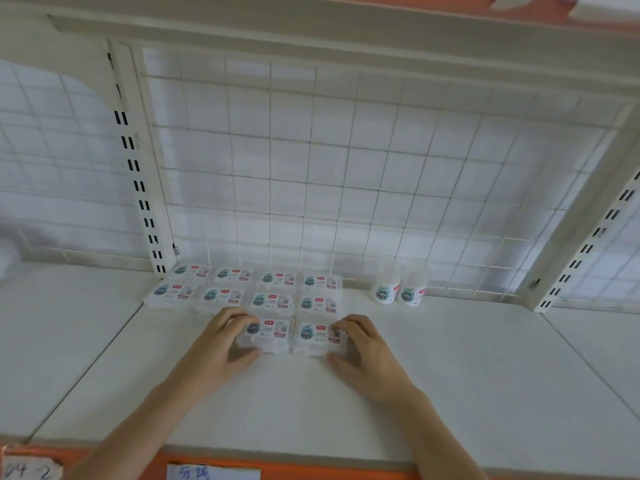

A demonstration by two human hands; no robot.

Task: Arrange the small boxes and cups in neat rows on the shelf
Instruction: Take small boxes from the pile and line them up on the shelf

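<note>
Where the white shelf (485, 393) meets the wire grid back panel (346, 161), small flat boxes lie label-up in rows, their long axes running left to right along the shelf. The back row (256, 274) holds four boxes against the grid; the middle row (242, 299) holds four more, touching the first. In front, two boxes form a partial third row under the right half of the block. The left hand (225, 341) grips the left front box (266, 336), fingers curled over its left end and thumb at its near edge. The right hand (360, 344) grips the right front box (317, 337) at its right end in the same way. The two boxes sit side by side, nearly touching. Right of the block, two upright cups (398, 289) stand touching one another, just in front of the grid, printed labels facing the camera.
</note>
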